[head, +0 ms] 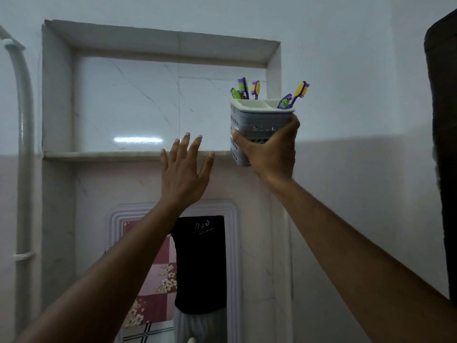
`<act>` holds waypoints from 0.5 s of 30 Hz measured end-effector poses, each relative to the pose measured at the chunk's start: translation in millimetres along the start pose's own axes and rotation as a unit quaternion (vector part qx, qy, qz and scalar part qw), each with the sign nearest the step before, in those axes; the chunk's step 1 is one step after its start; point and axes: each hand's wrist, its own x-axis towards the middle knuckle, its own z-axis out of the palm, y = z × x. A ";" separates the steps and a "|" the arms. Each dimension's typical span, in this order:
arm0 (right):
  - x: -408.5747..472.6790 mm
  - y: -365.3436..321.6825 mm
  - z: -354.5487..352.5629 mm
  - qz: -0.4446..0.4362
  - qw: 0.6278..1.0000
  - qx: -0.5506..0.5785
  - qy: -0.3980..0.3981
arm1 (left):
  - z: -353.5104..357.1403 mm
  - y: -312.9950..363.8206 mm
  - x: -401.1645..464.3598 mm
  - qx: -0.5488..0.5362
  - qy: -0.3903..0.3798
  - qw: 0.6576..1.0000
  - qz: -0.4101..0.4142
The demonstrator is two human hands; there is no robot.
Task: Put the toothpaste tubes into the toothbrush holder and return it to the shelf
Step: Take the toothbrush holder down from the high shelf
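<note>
A grey perforated toothbrush holder (257,120) with a white divided top is held up in my right hand (270,154), which grips it from below and behind. Several purple, green and yellow toothbrushes (298,94) stick out of it. The holder hangs in front of the right end of the recessed marble shelf (118,154), its base about level with the ledge. My left hand (184,174) is raised beside it, fingers spread, holding nothing, fingertips at the ledge's front edge. No toothpaste tube shows.
The niche (158,100) is set in a tiled wall with a marble frame. A white pipe (23,144) runs down the left. A framed mirror (188,276) hangs below the shelf. A dark object (442,144) fills the right edge.
</note>
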 end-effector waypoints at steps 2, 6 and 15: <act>-16.1 2.3 -10.7 -0.006 1.000 0.001 0.010 | -3.5 4.5 -15.4 -0.010 -0.002 1.000 0.005; -49.5 14.1 -30.3 0.009 1.000 0.011 0.001 | -4.6 7.3 -45.4 -0.019 -0.028 0.999 0.018; -150.2 64.5 -65.1 0.095 0.994 0.004 -0.058 | 10.0 -19.8 -154.4 -0.083 -0.125 0.987 -0.049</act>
